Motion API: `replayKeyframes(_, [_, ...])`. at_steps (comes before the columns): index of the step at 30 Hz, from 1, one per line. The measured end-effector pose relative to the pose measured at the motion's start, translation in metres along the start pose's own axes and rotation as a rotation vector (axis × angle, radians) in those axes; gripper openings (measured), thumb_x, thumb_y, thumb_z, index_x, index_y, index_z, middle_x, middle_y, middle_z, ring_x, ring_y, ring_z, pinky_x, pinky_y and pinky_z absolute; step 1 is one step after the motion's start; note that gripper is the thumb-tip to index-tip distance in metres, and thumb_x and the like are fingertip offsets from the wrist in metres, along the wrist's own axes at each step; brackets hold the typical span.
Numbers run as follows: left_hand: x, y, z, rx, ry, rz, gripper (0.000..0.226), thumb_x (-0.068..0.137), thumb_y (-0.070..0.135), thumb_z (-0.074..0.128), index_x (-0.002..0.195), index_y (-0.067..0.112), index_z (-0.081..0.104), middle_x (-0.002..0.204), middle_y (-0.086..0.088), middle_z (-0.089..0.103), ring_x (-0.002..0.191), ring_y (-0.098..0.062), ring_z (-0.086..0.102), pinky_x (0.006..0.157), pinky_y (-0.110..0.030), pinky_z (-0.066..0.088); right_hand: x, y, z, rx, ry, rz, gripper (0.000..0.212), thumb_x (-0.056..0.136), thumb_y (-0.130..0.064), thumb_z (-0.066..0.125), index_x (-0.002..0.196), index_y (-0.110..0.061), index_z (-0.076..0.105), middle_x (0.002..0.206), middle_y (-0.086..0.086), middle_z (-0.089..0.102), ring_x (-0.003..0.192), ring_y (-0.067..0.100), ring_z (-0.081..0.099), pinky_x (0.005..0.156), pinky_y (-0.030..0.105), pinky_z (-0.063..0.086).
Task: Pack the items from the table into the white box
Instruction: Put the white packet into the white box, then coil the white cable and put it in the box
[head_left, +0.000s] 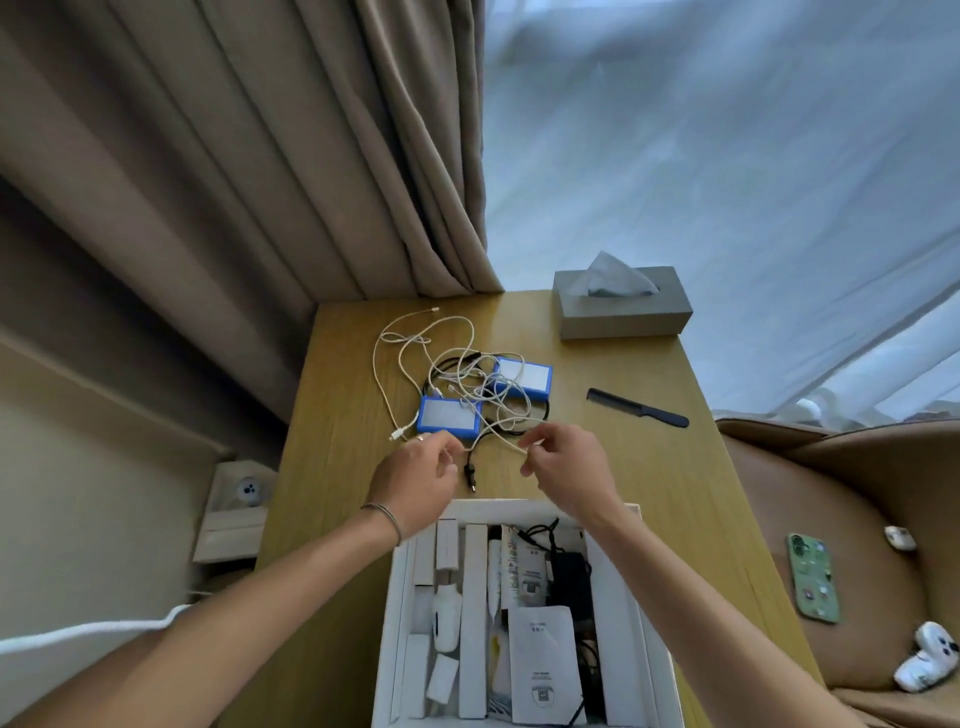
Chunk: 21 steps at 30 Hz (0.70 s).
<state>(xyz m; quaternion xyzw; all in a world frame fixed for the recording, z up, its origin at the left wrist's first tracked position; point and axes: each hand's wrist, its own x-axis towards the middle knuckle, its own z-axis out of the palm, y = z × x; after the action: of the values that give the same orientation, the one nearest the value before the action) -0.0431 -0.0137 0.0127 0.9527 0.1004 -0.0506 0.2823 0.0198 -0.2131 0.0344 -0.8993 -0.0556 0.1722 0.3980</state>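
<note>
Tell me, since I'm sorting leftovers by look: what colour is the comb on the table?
The comb is black, seen clearly in the head view.

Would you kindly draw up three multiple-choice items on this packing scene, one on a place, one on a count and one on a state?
1. Where does the black comb lie?
A. inside the white box
B. on the table, right of the cable tangle
C. on top of the tissue box

2. How many blue-edged devices lie under the cables?
A. one
B. two
C. four

3. What are the two hands doing?
A. resting flat on the table
B. closing a lid on the box
C. pinching a white cable between them

Answers:
1 B: the comb rests on the bare table, right of the cable tangle and nearer than the tissue box.
2 B: one blue-edged device and another show.
3 C: the left hand and the right hand each grip the white cable beyond the white box.
</note>
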Motion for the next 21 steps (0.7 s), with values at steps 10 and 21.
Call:
replayKeyframes(10, [0.084,-0.069,0.002,0.222,0.0,-0.207,0.031,0.093,0.021,0.057,0.123,0.026,0.055,0.115,0.002,0.062,0.095,-0.017,0.06,0.074,-0.032,0.055,0.042,-0.026,0.038,-0.009,-0.087,-0.002,0.021,0.099,-0.016,0.054,0.107,-0.022,0.073,0.078,-0.008,0.074,0.065,-0.001,0.069,0.07,0.029,0.062])
replayKeyframes(21, [0.125,-0.101,0.018,-0.039,-0.192,-0.35,0.034,0.097,0.038,0.058,0.068,0.02,0.055,0.07,-0.002,0.058,0.068,-0.02,0.056,0.062,-0.029,0.04,0.042,-0.038,0.056,-0.054,-0.108,0.005,0.033,0.091,-0.01,0.05,0.108,-0.028,0.072,0.084,-0.006,0.076,0.076,0.007,0.07,0.078,0.038,0.059])
